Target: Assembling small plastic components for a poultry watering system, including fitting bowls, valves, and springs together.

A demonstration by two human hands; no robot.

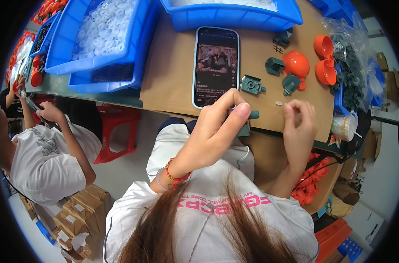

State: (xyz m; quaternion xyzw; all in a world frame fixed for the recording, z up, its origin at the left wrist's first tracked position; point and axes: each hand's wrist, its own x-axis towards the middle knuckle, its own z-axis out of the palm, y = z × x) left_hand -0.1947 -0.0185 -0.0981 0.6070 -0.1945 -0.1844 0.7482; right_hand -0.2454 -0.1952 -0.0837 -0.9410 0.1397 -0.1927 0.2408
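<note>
My left hand [214, 127] is closed on a dark green plastic part [253, 115], whose rounded end sticks out past my thumb; the rest is hidden by the fingers. Curled over the table's near edge, my right hand [301, 127] has thumb and fingers drawn together, and what they hold, if anything, cannot be made out. Beside its thumb a small whitish piece [279, 103] lies on the brown tabletop. Farther in are a dark green housing [251, 85], other green parts [290, 83], an orange dome-shaped part [296, 63] and a pair of orange cups [325, 61].
A phone [216, 65] with a lit screen lies mid-table. Blue bins [59, 65] of translucent rings stand at the far left, another blue bin [239, 19] behind the phone. Green parts [350, 79] fill the right side; orange pieces [311, 184] lie below. A co-worker [50, 149] sits left near a red stool [116, 131].
</note>
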